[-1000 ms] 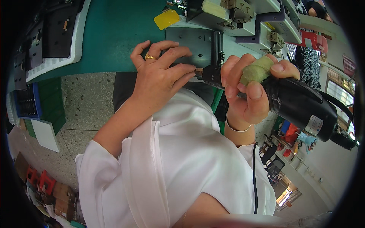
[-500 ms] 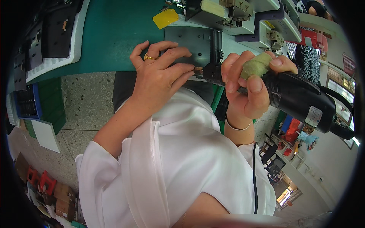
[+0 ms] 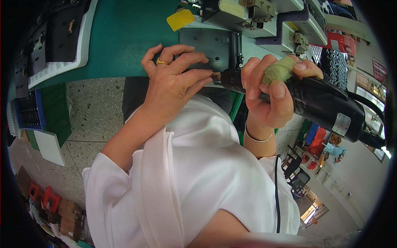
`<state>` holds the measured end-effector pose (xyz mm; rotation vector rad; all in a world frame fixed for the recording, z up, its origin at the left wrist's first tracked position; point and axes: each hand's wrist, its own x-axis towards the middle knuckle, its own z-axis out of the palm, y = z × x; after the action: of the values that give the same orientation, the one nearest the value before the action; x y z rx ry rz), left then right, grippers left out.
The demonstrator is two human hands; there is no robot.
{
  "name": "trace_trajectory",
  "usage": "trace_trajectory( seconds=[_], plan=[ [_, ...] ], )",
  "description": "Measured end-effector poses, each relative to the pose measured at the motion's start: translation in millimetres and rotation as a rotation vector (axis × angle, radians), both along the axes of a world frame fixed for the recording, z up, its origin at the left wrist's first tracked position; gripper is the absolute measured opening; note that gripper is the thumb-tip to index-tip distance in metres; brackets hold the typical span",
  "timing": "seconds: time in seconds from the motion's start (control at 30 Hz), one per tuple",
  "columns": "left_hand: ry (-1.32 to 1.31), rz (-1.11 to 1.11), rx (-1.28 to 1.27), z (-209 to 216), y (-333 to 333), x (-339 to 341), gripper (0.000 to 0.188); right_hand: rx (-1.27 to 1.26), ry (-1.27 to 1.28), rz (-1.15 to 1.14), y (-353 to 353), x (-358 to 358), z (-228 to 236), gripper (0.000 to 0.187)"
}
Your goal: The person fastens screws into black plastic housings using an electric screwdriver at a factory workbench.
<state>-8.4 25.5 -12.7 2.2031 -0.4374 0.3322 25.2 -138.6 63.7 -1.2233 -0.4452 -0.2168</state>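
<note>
While the right hand (image 3: 264, 111) is wrapped firmly around a black power tool (image 3: 326, 105), at 2 o'clock from the middle of the view, the tool's nose points toward 9 o'clock, where a small copper-coloured piece (image 3: 216, 76) shows just beside the left fingertips. The left hand (image 3: 167, 82), at 11 o'clock, lies palm down with its fingers half spread and thumb and forefinger drawn close together; whether they pinch anything I cannot tell. The dark panel (image 3: 206, 46) lies flat at 12 o'clock on the green bench top (image 3: 120, 41), its lower edge near both the left fingers and the nose.

I judge the work here to be midway: tool and fingers are brought together at one spot, but whether anything there is fastened is hidden. A few small dark marks show on the panel's face, too small to read as filled or bare holes. At 10 o'clock, a white foam tray (image 3: 85, 49) bears more dark plates (image 3: 62, 39); whether those are finished or waiting cannot be told. What seems left is to complete this spot and free both hands from it
</note>
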Motion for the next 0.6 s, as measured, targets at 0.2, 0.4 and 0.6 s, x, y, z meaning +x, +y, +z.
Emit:
trace_trajectory(
  seconds=[0.2, 0.4, 0.6],
  plan=[
    [0.001, 0.006, 0.010, -3.7, 1.8, 0.4, 0.015, -0.042, -0.041, -0.014, -3.6, 1.7, -8.8, 0.047],
    [-0.007, 0.005, 0.042, -4.0, 1.5, 0.7, 0.015, -0.159, 0.007, -0.054, -0.9, -2.2, -9.3, 0.047],
    [-0.006, 0.014, 0.044, -4.4, 1.0, -0.7, 0.015, -0.156, 0.030, -0.038, -0.1, -3.0, -7.6, 0.049]
  ],
)
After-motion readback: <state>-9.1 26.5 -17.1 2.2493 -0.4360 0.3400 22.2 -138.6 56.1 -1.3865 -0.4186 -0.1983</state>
